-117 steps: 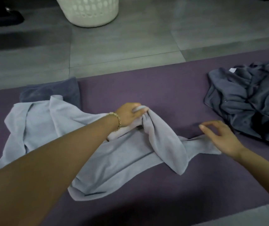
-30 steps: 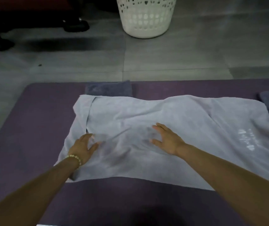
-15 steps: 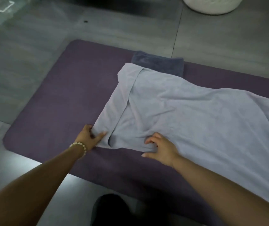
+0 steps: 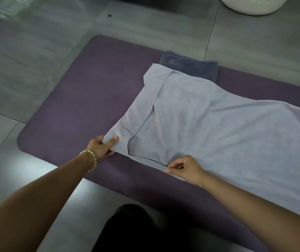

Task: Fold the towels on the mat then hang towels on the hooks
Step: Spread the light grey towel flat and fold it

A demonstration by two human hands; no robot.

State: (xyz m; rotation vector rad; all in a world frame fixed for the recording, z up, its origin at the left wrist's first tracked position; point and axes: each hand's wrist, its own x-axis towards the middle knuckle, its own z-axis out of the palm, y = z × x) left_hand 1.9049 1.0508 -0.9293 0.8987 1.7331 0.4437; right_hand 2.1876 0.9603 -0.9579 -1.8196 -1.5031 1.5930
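Head view, looking down at the floor. A purple mat (image 4: 83, 99) lies on the grey tiled floor (image 4: 36, 60), with its rounded left end in view and its right portion running out of frame. The pale grey towel (image 4: 218, 128) is spread across the mat, lying mostly flat with shallow wrinkles, and extends past the right edge of the picture. At its left end a narrow strip is turned over onto the towel's own upper surface, forming a diagonal flap from the far corner to the near corner. The left hand (image 4: 101, 147) grips the near left corner of this towel: the thumb lies on top of the cloth and the fingers are curled beneath it, with the corner lifted slightly off the mat. A beaded bracelet (image 4: 91, 158) sits on that wrist. The right hand (image 4: 187, 168) is further right along the near edge, with fingers curled and thumb and fingertips pinching the hem against the mat. A folded dark grey towel (image 4: 189, 65) rests at the far edge of the mat, touching the pale towel's far left corner, which partly overlaps it. The base of a white laundry basket (image 4: 253, 6) stands on the floor beyond the mat, at upper right. A dark shape (image 4: 127, 228) occupies the bottom centre, nearest the camera; its identity cannot be determined.
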